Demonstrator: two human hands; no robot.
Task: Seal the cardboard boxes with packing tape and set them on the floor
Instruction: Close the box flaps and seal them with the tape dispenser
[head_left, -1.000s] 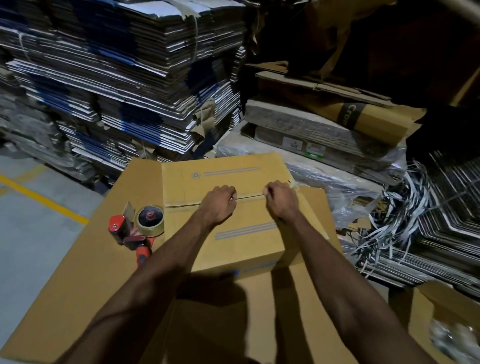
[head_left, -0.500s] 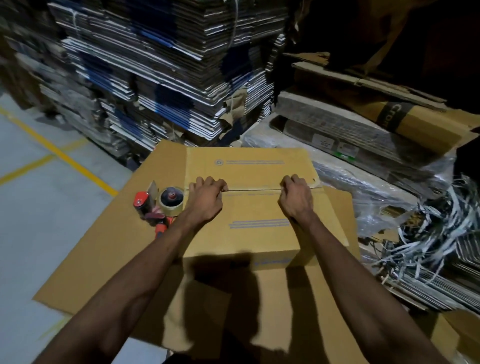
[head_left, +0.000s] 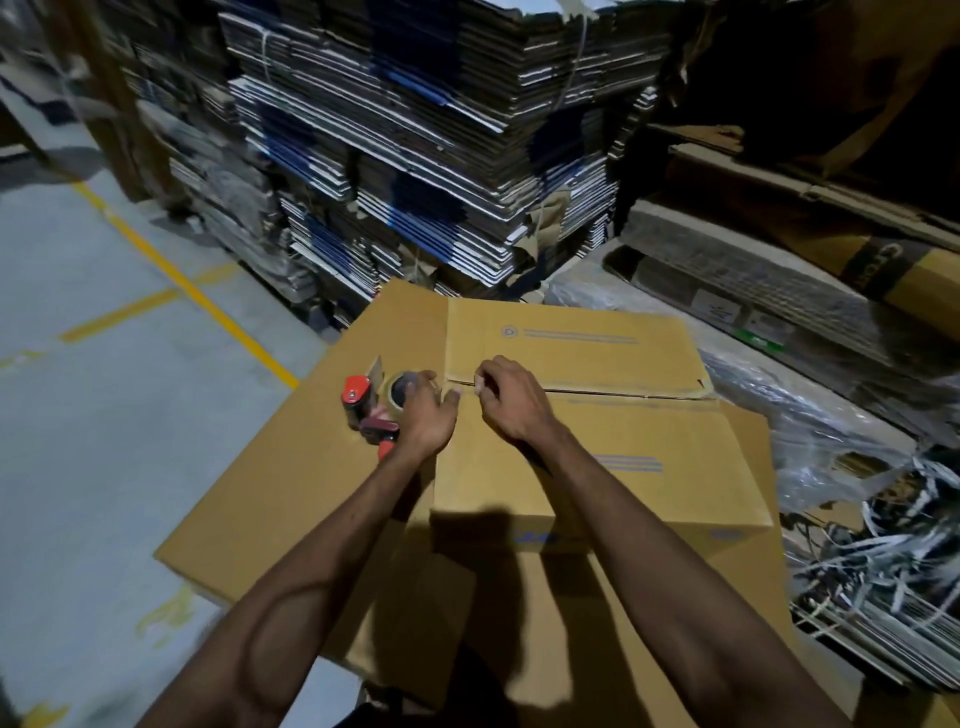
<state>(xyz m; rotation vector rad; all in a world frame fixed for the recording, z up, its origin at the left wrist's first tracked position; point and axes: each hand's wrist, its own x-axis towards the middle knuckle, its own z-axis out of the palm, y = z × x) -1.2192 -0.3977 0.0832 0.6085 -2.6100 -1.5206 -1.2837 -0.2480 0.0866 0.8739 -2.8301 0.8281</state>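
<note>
On the cardboard pile: a brown box (head_left: 597, 447) sat on a big flat cardboard sheet (head_left: 291, 499), flaps folded down and meeting at a seam across the top.
Seam: looked untaped as far as I could tell, though it was dim and a bit blurry there.
Tape gun (head_left: 371, 410): red one with a roll on it, lying on the sheet right beside the box's left edge.
Left hand (head_left: 428, 415): on the tape gun, fingers draped over the roll; honestly couldn't tell if it was actually gripping or just touching.
Right hand (head_left: 511, 400): at the left end of the seam, fingers curled in and pinching at the flap edge.
Behind: tall stacks of flattened cartons (head_left: 441, 145), pretty messy.
Right side: plastic-wrapped bundles (head_left: 810, 410) and a tangle of loose strapping (head_left: 883, 545).
Left side: grey floor (head_left: 104, 415) with yellow lines (head_left: 187, 286).
</note>
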